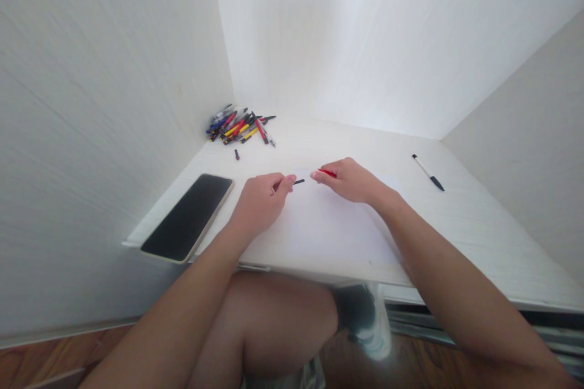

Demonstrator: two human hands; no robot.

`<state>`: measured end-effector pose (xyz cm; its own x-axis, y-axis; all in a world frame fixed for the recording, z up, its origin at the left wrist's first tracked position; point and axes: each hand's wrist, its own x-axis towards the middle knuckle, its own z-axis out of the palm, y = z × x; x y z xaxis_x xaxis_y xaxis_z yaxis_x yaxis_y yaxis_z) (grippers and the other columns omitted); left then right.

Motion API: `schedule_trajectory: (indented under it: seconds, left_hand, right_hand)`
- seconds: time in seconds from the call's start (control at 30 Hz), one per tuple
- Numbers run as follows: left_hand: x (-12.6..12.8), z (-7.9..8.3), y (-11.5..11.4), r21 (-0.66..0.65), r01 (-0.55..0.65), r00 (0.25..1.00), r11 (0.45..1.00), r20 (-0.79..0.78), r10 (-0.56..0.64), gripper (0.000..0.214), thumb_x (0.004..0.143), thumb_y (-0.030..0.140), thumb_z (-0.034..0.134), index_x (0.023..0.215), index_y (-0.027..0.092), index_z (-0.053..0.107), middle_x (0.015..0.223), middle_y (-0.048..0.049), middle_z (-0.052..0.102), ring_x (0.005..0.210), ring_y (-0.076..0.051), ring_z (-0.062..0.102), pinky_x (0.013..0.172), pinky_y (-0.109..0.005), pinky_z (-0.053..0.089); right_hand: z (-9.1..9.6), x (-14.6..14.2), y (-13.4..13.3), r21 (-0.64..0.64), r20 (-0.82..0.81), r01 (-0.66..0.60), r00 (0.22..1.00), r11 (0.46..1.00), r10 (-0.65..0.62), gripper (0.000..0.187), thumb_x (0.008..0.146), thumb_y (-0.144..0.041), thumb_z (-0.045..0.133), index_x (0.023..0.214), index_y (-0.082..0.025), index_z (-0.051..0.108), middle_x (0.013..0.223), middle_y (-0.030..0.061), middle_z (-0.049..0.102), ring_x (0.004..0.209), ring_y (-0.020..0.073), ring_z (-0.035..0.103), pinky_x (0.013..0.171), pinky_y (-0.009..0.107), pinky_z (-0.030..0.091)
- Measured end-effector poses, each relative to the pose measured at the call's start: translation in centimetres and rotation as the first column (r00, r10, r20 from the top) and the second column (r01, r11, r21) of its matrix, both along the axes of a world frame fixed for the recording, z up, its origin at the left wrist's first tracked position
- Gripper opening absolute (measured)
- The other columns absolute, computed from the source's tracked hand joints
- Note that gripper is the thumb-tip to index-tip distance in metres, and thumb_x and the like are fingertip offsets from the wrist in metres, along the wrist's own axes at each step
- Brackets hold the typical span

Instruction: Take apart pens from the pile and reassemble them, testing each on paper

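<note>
Well, taking the sheet of paper as the middle of the dial, with twelve toward the back wall, I see a smartphone (188,217) at nine o'clock, lying dark screen up along the counter (460,225) near its front edge. At ten to eleven, a heap of pens (237,126) sits in the far corner close against the side wall (137,103), barrels crossing in red, yellow, blue, black and clear. Just on the near side of the heap lies a small dark pen cap (236,155), on its own.

Between nine and ten, the person's left hand (262,200) is closed around a slim pen part (299,182), its black end sticking out toward three o'clock. Under and between the hands spreads the white sheet of paper (337,225). Around twelve to one, the right hand (349,179) pinches a red pen piece (327,172), mostly covered by the fingers; a narrow gap parts it from the black end. Below the counter, toward five, shows a white shoe (381,328). Out at two o'clock rests a white-barrelled pen (423,166) with black ends, well apart from the hands.
</note>
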<state>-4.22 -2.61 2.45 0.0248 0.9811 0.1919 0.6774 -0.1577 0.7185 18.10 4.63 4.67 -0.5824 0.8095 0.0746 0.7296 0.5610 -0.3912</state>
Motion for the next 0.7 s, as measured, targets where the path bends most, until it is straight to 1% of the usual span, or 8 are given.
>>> schedule_trajectory:
  seconds: [0.13,0.23,0.33,0.43,0.5,0.53,0.63,0.7]
  left_hand:
    - [0.2,-0.8,0.4,0.007,0.055,0.998,0.998,-0.036,-0.055,0.033,0.096,0.042,0.053,0.078,0.021,0.072,0.085,-0.0038,0.076,0.078,-0.022,0.066,0.074,-0.034,0.042]
    - [0.3,-0.9,0.5,-0.027,0.075,0.996,0.997,-0.038,-0.076,0.025,0.093,0.037,0.058,0.084,0.022,0.075,0.091,-0.0047,0.078,0.081,-0.023,0.068,0.078,-0.036,0.046]
    - [0.4,-0.8,0.3,-0.032,0.087,0.995,0.996,-0.054,-0.088,0.019,0.092,0.031,0.060,0.088,0.022,0.077,0.094,-0.0048,0.079,0.083,-0.023,0.069,0.081,-0.037,0.049]
    - [0.4,-0.9,0.3,-0.018,0.102,0.991,0.995,-0.085,-0.103,0.016,0.091,0.029,0.063,0.089,0.023,0.077,0.094,-0.0051,0.078,0.087,-0.024,0.069,0.082,-0.037,0.050]
    - [0.5,-1.2,0.4,-0.012,0.105,0.988,0.994,-0.116,-0.106,0.016,0.091,0.031,0.064,0.089,0.023,0.077,0.094,-0.0062,0.078,0.090,-0.025,0.069,0.084,-0.038,0.050]
    - [0.5,-1.4,0.4,-0.010,0.110,0.985,0.994,-0.133,-0.110,0.017,0.092,0.033,0.064,0.090,0.023,0.078,0.095,-0.0069,0.078,0.091,-0.025,0.069,0.085,-0.038,0.050]
    - [0.7,-1.7,0.6,-0.013,0.122,0.976,0.992,-0.179,-0.123,0.021,0.093,0.036,0.063,0.093,0.022,0.079,0.099,-0.0088,0.076,0.096,-0.027,0.068,0.090,-0.040,0.050]
    - [0.8,-1.8,0.7,-0.019,0.120,0.973,0.993,-0.198,-0.122,0.022,0.094,0.035,0.062,0.096,0.022,0.080,0.102,-0.0095,0.075,0.098,-0.027,0.068,0.092,-0.041,0.049]
  right_hand:
    - [-0.6,0.3,0.6,0.088,0.063,-0.003,0.998,0.996,-0.002,0.044,0.099,-0.054,0.052,0.085,-0.018,0.072,0.077,0.0068,0.069,0.067,0.0176,0.054,0.067,0.031,0.031]
    - [-1.0,0.4,0.9,0.122,0.065,-0.017,0.998,0.992,0.009,0.043,0.102,-0.048,0.048,0.077,-0.018,0.067,0.070,0.0055,0.065,0.063,0.0166,0.049,0.065,0.031,0.029]
    - [-0.9,0.7,1.0,0.152,-0.039,0.034,0.999,0.988,-0.029,0.048,0.105,-0.046,0.043,0.070,-0.018,0.061,0.062,0.0021,0.057,0.059,0.0149,0.045,0.063,0.031,0.028]
    - [-0.4,1.1,0.9,0.218,-0.225,0.124,0.972,0.968,-0.073,0.049,0.105,-0.049,0.042,0.073,-0.018,0.063,0.059,0.0004,0.051,0.058,0.0151,0.046,0.063,0.031,0.030]
    - [-0.1,1.2,0.8,0.234,-0.384,0.198,0.918,0.952,-0.096,0.051,0.105,-0.052,0.041,0.077,-0.018,0.065,0.060,0.0005,0.051,0.058,0.0156,0.048,0.064,0.032,0.034]
    - [0.0,1.2,0.7,0.217,-0.474,0.235,0.874,0.947,-0.108,0.052,0.105,-0.055,0.040,0.078,-0.019,0.065,0.061,0.0010,0.052,0.059,0.0159,0.050,0.064,0.032,0.037]
    - [0.2,1.1,0.8,0.121,-0.689,0.299,0.712,0.947,-0.137,0.060,0.102,-0.065,0.038,0.074,-0.019,0.064,0.064,0.0039,0.058,0.062,0.0172,0.056,0.065,0.032,0.042]
    - [0.2,0.9,1.0,0.042,-0.755,0.312,0.632,0.949,-0.174,0.065,0.100,-0.071,0.038,0.067,-0.020,0.062,0.060,0.0043,0.055,0.060,0.0170,0.056,0.061,0.031,0.042]
